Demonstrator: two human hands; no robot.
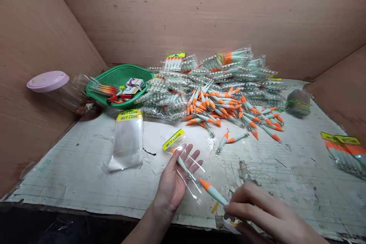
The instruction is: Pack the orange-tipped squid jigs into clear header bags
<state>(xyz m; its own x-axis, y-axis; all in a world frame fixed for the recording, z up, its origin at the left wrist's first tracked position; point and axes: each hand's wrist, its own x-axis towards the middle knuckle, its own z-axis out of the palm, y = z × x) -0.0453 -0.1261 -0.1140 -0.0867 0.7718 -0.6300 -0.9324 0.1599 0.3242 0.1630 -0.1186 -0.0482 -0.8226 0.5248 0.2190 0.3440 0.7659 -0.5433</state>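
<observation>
Pinching light, stiff squid jig (213,192) above its barbs in right grip (265,213); cradling flimsy, slippery bag (183,148) in half-open left grip (171,183).

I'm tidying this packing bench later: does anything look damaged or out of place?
The paper table cover is scuffed and torn, worst near the right hand. A clear jar with a pink lid lies tipped against the left wall. Two loose lures lie apart from the big pile.
</observation>
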